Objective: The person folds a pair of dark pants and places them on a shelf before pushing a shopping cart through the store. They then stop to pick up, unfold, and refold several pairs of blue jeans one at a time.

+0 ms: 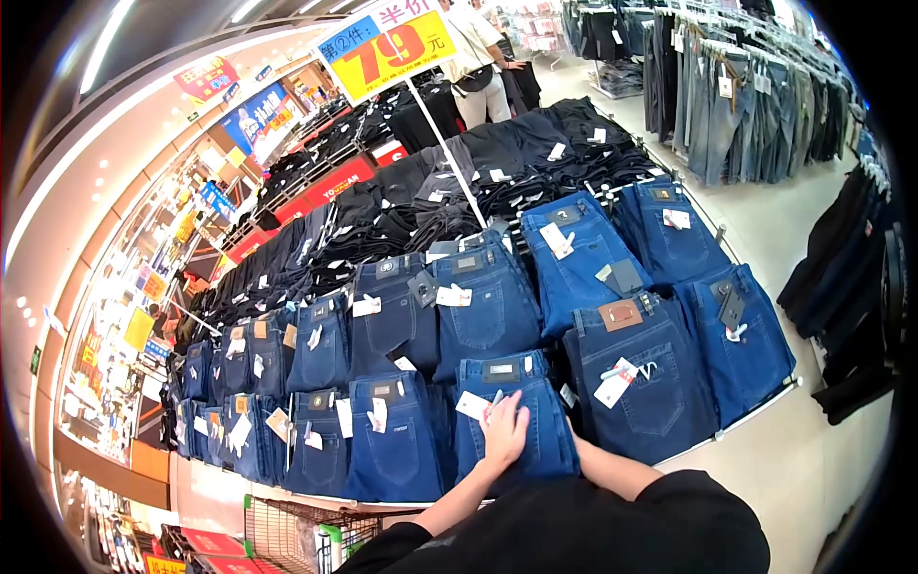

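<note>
A folded pair of blue jeans [478, 442] with a dark waistband patch lies at the front of the display, right before me. My left hand [507, 432] rests on its back pocket area, fingers stretched out over the denim beside a white price tag [472, 406]. At the right edge of the same jeans, my right hand [575, 435] reaches into the gap by the neighbouring stack; its fingers are hidden. Darker jeans [645, 392] with a brown leather patch and a hanging tag sit just right of it. Another blue pair [392, 445] is on the left.
Rows of folded black trousers [402, 206] fill the table's far side. A price sign [387, 50] stands on a white pole. A shopping cart [287, 531] is at lower left. Hanging jeans racks [746, 105] line the right. A person [473, 62] stands beyond the table.
</note>
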{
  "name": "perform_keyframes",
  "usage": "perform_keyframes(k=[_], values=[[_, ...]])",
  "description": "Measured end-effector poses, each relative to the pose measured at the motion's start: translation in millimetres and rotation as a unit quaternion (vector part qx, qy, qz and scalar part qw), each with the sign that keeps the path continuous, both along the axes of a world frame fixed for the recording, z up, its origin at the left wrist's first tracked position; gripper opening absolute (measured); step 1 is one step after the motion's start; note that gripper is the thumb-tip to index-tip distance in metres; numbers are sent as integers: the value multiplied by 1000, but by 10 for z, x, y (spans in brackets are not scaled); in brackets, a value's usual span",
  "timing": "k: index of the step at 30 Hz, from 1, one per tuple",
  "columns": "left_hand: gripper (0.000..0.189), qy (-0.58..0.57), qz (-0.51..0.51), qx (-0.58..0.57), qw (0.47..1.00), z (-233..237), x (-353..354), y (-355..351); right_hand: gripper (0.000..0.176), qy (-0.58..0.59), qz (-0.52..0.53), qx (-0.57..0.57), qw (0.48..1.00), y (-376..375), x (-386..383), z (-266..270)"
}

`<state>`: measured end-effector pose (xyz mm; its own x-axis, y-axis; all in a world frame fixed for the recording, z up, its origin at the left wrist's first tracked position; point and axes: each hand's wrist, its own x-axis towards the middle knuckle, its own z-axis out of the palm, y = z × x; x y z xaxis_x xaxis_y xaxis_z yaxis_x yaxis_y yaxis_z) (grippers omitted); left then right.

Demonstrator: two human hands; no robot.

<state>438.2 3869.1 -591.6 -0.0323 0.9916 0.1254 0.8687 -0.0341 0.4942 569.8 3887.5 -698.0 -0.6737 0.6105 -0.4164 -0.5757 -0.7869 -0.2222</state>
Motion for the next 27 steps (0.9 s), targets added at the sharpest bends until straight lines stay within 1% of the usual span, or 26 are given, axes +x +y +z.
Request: perform_keyframes(k=[2,3,4,6,8,10,11,12,13,14,15,16,17,18,19,20,22,23,24,25,26,27], values=[[36,-163,-10,-14,987,88,-87,129,74,19,-4,-20,1000,108,3,19],[31,-104,-9,53,993,234,-57,139,75,28,-9,-29,999,151,6,34],[30,-92,-11,81,992,302,-77,163,75,43,-12,-37,998,185,-14,39],[38,-31,-14,123,992,310,-130,152,77,70,-27,-52,996,243,-43,25],[51,62,-45,57,995,191,-156,31,79,104,-43,-71,991,271,-31,-11],[63,174,-84,-21,981,146,-126,-187,80,131,-60,-93,985,303,38,-53],[64,173,-93,-19,980,100,-143,-282,81,124,-60,-101,985,307,91,-63],[64,172,-103,-14,980,43,-154,-355,87,57,-51,-82,994,325,144,38],[63,158,-86,-20,984,25,-119,-441,82,93,-34,-107,989,319,213,-66],[60,148,-85,-34,985,14,-100,-524,76,45,-42,-100,993,301,290,261],[58,139,-89,-36,986,20,-71,-613,69,25,-50,-74,996,248,317,439],[57,140,-100,-49,984,37,-47,-701,63,69,0,-80,994,215,353,523],[57,143,-102,-63,982,13,-29,-798,54,-1,50,-83,995,204,397,591],[58,135,-114,-70,982,0,-43,-873,53,-153,-7,4,988,134,365,744],[59,141,-131,-74,978,-6,-70,-936,57,-196,21,34,980,151,373,750],[60,147,-149,-76,975,6,-97,-978,57,-228,15,132,965,147,348,596],[61,155,-156,-86,972,-43,-171,-1031,58,-311,-18,255,915,132,288,455],[62,161,-164,-97,968,-31,-184,-1043,58,-310,-17,257,915,118,279,505],[61,169,-157,-100,968,-19,-179,-1072,60,-423,-2,319,848,107,267,555],[60,172,-154,-103,967,-18,-164,-1080,63,-526,13,375,763,122,251,603],[59,175,-150,-107,967,-17,-154,-1095,63,-524,15,379,763,161,231,637],[57,183,-147,-113,965,-18,-144,-1113,64,-567,-10,414,712,218,206,669]])
